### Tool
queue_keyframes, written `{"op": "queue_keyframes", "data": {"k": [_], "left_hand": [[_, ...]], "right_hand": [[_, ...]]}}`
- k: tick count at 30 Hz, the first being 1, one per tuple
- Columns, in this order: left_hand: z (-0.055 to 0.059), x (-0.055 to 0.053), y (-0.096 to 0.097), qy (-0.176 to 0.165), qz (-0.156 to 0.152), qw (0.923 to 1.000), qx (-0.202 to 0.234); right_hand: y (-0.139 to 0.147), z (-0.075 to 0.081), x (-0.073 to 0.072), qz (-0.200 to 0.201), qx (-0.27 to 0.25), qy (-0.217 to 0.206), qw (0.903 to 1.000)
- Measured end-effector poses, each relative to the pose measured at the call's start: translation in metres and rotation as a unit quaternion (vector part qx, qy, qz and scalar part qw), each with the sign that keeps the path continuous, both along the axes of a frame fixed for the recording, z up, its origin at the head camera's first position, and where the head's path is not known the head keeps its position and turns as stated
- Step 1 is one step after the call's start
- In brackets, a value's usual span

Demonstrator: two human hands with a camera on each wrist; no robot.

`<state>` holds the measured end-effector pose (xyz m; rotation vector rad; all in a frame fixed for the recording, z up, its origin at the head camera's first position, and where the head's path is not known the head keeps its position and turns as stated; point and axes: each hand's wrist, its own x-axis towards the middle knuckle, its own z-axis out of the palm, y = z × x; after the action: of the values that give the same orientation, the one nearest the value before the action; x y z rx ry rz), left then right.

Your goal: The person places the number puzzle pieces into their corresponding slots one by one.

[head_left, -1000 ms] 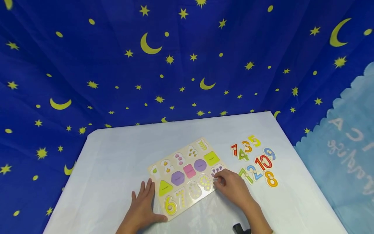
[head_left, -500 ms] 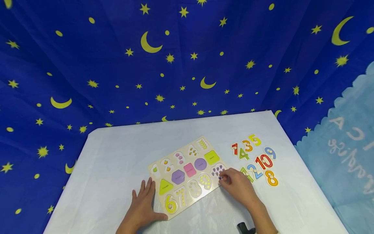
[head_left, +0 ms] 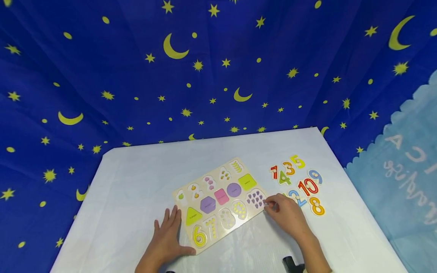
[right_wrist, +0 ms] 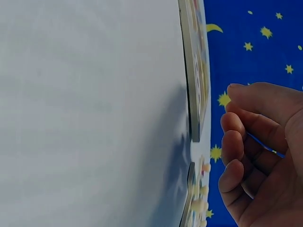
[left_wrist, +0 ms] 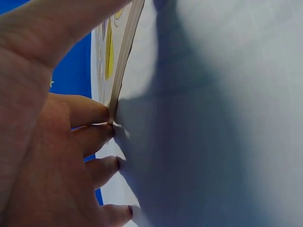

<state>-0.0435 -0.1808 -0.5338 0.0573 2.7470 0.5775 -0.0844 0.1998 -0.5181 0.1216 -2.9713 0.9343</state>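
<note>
A wooden number puzzle board point(head_left: 222, 232) lies slanted on the white table, with coloured shapes across its middle. A yellow 6 piece point(head_left: 199, 236) fills its near left recess; the other number recesses show only printed pictures. My left hand point(head_left: 165, 239) rests along the board's left side, fingers spread, fingertips right at the wooden edge point(left_wrist: 126, 61) in the left wrist view. My right hand point(head_left: 288, 214) hovers by the board's right corner, beside the grape-printed recess point(head_left: 256, 198). Its fingers point(right_wrist: 232, 144) curl loosely with nothing between them. That hand mostly hides the green 7 piece.
Loose knobbed number pieces lie right of the board, among them a red 10 point(head_left: 308, 187), a blue 2 point(head_left: 297, 197), an orange 8 point(head_left: 317, 206) and a yellow 5 point(head_left: 298, 162). A blue starry cloth point(head_left: 211, 76) hangs behind the table point(head_left: 143, 170).
My right hand has drawn away rightward from over the board, uncovering the grape-printed recess and covering the green 7 piece. My left hand keeps its place at the board's edge.
</note>
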Motion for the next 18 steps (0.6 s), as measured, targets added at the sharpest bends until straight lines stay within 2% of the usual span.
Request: {"op": "queue_keyframes", "data": {"k": [9,18], "left_hand": [[-0.003,0.002,-0.001,0.009,0.002,1.0000,0.004],[-0.004,0.002,-0.001,0.008,0.010,0.9999,0.006]], "right_hand": [[0.013,0.000,0.001,0.006,0.002,-0.014,0.9999],[0.026,-0.003,0.000,0.000,0.011,-0.001,0.9999]]}}
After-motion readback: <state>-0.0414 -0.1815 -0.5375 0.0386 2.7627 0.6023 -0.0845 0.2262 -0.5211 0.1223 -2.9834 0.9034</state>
